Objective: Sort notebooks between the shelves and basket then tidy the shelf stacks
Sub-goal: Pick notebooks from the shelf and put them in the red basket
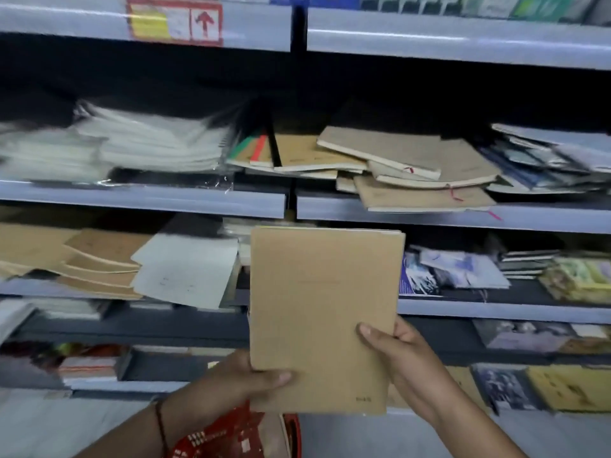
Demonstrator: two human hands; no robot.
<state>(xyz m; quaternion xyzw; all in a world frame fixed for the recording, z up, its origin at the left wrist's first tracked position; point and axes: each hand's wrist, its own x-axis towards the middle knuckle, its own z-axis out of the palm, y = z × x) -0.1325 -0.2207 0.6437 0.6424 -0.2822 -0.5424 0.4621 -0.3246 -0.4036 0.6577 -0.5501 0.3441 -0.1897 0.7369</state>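
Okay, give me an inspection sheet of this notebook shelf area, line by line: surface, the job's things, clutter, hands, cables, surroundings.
Surface: grey shelves in several tiers, holding loose stacks.
Job's things: a brown notebook held upright in front of the shelves; a red basket low in the picture under the left arm; an untidy pile of brown notebooks on the upper right shelf, some overhanging the edge.
Clutter: plastic-wrapped white pads upper left, blurred; mixed patterned notebooks at right.
Hands: left hand grips the notebook's lower left corner; right hand grips its right edge.
Cables: nothing seen.
Surroundings: a red-bordered label with an up arrow on the top shelf edge.
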